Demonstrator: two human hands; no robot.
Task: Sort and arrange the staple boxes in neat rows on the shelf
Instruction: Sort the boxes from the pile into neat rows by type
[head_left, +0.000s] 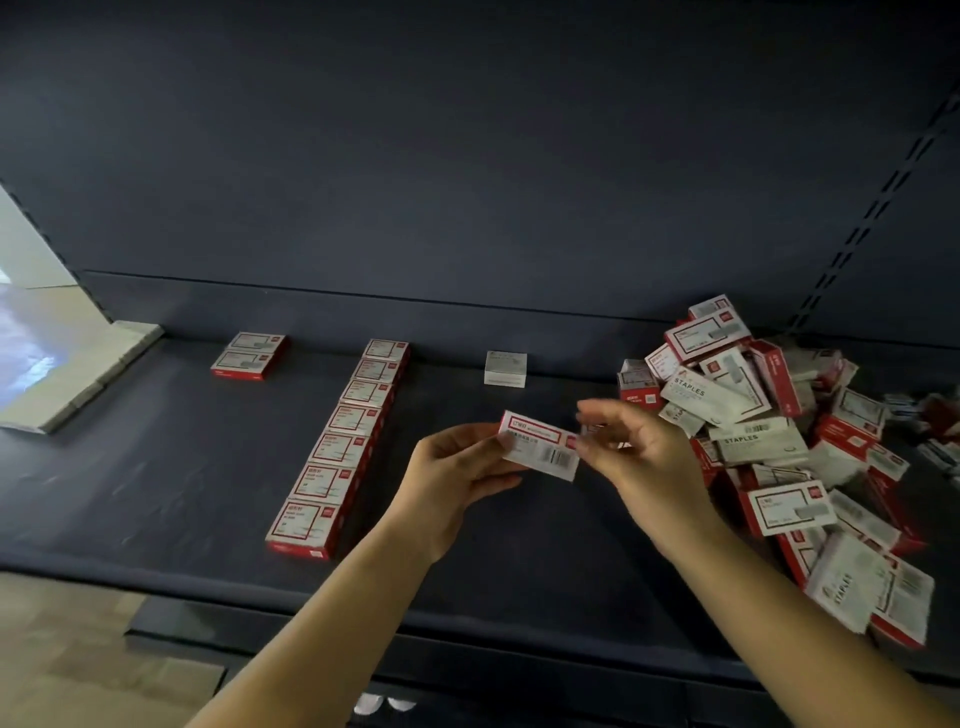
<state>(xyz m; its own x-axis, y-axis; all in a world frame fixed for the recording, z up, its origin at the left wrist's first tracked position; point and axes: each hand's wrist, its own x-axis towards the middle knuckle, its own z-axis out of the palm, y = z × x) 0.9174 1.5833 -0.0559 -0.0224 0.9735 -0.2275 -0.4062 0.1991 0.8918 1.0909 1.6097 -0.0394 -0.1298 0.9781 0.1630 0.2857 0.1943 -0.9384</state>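
Staple box (540, 446), red and white, is held above the dark shelf (156, 467) between both hands, its long axis running left to right. Left hand (457, 467) pinches its left end; right hand (634, 447) has fingertips at the right end, though blur hides whether they truly grip. Just left lies the row of red boxes (337, 441), running front to back, so the left hand looks the nearer carrier. Unsorted pile (789, 457) sits to the right; a white box (505, 369) and a pair of red boxes (249, 356) stand further back.
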